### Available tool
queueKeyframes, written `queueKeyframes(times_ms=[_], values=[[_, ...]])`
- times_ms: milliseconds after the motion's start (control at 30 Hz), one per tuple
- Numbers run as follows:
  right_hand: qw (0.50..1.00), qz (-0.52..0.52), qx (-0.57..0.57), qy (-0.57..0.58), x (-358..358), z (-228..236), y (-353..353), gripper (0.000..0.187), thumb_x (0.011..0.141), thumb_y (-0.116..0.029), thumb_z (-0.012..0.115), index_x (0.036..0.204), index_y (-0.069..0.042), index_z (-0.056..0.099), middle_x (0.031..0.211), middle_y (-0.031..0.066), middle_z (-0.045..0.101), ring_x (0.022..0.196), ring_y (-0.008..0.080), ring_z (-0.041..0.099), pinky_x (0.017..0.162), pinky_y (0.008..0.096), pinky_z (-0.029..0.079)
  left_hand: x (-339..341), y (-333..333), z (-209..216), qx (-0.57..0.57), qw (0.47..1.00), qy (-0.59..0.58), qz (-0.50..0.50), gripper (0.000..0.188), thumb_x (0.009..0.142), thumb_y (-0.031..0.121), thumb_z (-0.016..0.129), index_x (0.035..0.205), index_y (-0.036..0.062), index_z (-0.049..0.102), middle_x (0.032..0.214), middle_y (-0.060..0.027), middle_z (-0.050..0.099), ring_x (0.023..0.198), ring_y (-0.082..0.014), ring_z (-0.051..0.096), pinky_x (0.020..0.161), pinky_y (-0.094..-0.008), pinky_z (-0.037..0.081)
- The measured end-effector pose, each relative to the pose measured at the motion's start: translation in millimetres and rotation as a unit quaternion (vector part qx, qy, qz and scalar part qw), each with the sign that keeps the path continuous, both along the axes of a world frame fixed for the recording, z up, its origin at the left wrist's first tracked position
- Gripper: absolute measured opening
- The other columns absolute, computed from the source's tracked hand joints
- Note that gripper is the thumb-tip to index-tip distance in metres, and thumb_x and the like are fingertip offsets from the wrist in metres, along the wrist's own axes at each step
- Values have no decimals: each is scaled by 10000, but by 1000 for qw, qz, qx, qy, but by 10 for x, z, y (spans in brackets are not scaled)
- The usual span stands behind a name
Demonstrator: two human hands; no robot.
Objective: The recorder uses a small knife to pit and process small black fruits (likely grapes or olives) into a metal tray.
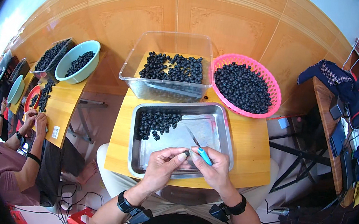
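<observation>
You seem to be working on a single fruit: your left hand [163,163] pinches a small, round, blue-black berry [186,153] between thumb and fingers, above the near part of a shallow, rectangular, silver metal tray [213,131]. Your right hand [214,167] grips a slim, blue-handled knife [203,155], its blade pointing away from you. The next move likely calls for a light, steady pinch and careful blade control beside your fingertips.

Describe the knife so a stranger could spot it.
On the yellow wooden table in the middle lies a rectangular metal tray. Above its near half, the right hand holds the knife, blade pointing away. Its bright blue handle stands out against the metal and dark berries.
</observation>
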State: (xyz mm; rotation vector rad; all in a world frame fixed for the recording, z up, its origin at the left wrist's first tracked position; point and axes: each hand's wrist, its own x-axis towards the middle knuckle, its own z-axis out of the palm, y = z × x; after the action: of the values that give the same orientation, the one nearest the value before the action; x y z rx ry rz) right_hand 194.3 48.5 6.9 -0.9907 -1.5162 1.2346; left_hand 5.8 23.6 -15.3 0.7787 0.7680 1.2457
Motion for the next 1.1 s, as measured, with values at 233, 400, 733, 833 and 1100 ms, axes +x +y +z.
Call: queueKeyframes(times_ms=[233, 400, 733, 833, 1100], values=[[988, 7, 121, -97, -4, 91, -71, 339, 995, -242, 714, 1179, 43, 707, 828, 142, 689, 699, 180, 666, 620, 311, 499, -70, -5, -38, 4, 998, -51, 22, 206, 1031, 74, 634, 1213, -20, 654, 1081, -112, 732, 912, -164, 728, 861, -328, 634], [981, 1, 147, -125, 19, 73, -123, 364, 998, -278, 701, 1179, 38, 705, 783, 153, 663, 665, 240, 656, 612, 339, 499, -66, -20, 10, -8, 996, -92, 19, 197, 1032, 96, 639, 1198, -8, 657, 1065, -100, 728, 894, -163, 730, 857, -333, 635], [968, -25, 198, -149, 22, 58, -172, 357, 977, -302, 731, 1176, -7, 723, 757, 143, 672, 600, 255, 663, 536, 363, 503, -80, -68, 24, -14, 994, -108, 32, 157, 1023, 96, 651, 1148, 1, 661, 1044, -95, 732, 920, -164, 728, 850, -331, 634], [969, -23, 199, -145, 23, 54, -181, 346, 970, -288, 740, 1180, -13, 725, 757, 140, 677, 595, 250, 664, 526, 360, 500, -99, -99, 6, -8, 993, -115, 28, 149, 1021, 89, 651, 1144, 6, 660, 1035, -95, 735, 905, -160, 729, 843, -335, 635], [974, -36, 183, -130, 70, 24, -142, 303, 953, -185, 746, 1147, 47, 722, 811, 153, 697, 669, 213, 667, 614, 326, 507, -175, -258, 222, 24, 989, -143, 11, 153, 1011, 100, 670, 1126, -1, 669, 1019, -113, 732, 870, -172, 727, 822, -350, 631]])
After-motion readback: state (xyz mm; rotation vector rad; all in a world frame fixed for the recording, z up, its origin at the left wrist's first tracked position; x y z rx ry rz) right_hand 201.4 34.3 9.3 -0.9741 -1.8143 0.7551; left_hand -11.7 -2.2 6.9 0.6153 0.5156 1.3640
